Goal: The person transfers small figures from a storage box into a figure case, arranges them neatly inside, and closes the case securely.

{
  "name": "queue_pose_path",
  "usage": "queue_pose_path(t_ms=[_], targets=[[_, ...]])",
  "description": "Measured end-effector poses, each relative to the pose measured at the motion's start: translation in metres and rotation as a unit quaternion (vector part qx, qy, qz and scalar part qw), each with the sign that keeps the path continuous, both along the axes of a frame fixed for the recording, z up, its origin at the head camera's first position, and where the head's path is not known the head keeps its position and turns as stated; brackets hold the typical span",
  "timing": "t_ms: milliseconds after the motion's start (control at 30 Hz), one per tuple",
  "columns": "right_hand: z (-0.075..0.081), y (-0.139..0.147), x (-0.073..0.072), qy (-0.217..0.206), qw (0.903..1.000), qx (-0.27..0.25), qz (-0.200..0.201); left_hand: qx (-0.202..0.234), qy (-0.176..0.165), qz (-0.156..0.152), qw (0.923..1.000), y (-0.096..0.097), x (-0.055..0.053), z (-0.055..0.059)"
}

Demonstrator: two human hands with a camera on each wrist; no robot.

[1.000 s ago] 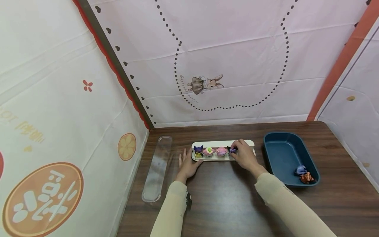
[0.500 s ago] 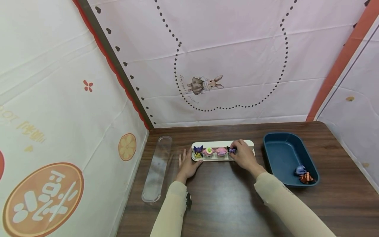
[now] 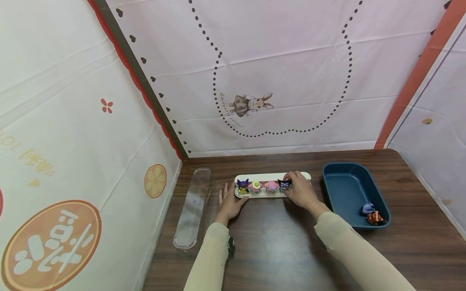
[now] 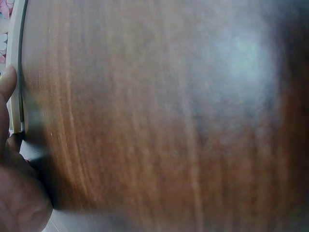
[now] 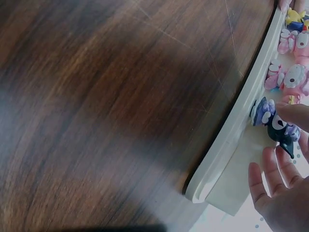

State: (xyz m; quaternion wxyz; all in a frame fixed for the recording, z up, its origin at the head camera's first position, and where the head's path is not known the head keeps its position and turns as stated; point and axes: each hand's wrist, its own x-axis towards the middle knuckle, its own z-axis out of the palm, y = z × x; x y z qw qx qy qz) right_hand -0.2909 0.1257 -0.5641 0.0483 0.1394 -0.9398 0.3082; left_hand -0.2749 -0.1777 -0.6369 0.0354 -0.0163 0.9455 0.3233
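Observation:
A narrow white tray (image 3: 262, 177) lies across the table and holds a row of small cartoon figurines. From the left come a purple-and-yellow figurine (image 3: 242, 186), a pink figurine with a green-and-white top (image 3: 256, 186), and a pink figurine (image 3: 271, 186). At the row's right end, my right hand (image 3: 301, 191) pinches a black-and-purple figurine (image 5: 276, 126) between thumb and index finger; its base meets the tray. The other fingers (image 5: 274, 176) stay spread. My left hand (image 3: 230, 205) rests against the tray's left end, thumb on the front rim, fingers straight.
A long clear plastic cover (image 3: 193, 208) lies on the table at the left. At the right stands a dark blue bin (image 3: 344, 190) with a blue-purple figurine (image 3: 367, 208) and an orange striped one (image 3: 375, 218) in its near corner. Patterned cloth walls (image 3: 291, 81) border the table.
The black-and-purple figurine has turned a little in my right fingers, and more of its front and black ears shows. My left hand stays at the tray's end.

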Motion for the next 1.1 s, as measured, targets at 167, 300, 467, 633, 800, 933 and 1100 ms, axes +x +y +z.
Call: queue_pose_path(t_ms=[167, 300, 467, 633, 800, 933, 1100], targets=[[0.005, 0.007, 0.003, -0.019, 0.9997, -0.008, 0.009, -0.005, 0.001, 0.001, 1.0, -0.001, -0.001, -0.003], [0.009, 0.014, 0.006, -0.031, 0.9994, -0.009, 0.012, -0.005, 0.006, 0.0, 1.0, -0.002, 0.0, -0.002], [0.016, 0.026, 0.011, -0.043, 0.999, -0.005, 0.016, 0.002, 0.009, -0.002, 1.0, -0.001, 0.001, 0.0], [0.024, 0.038, 0.016, -0.047, 0.9987, 0.001, 0.017, -0.005, 0.002, -0.001, 1.0, -0.001, -0.001, -0.001], [0.03, 0.051, 0.023, -0.038, 0.9991, 0.01, 0.018, -0.005, -0.004, -0.003, 1.0, -0.001, -0.001, 0.001], [0.035, 0.061, 0.031, -0.024, 0.9995, 0.009, 0.019, -0.005, -0.004, -0.002, 1.0, 0.0, 0.001, 0.005], [0.043, 0.074, 0.041, -0.022, 0.9997, 0.006, 0.011, -0.011, -0.008, -0.001, 0.9999, 0.001, 0.002, 0.008]])
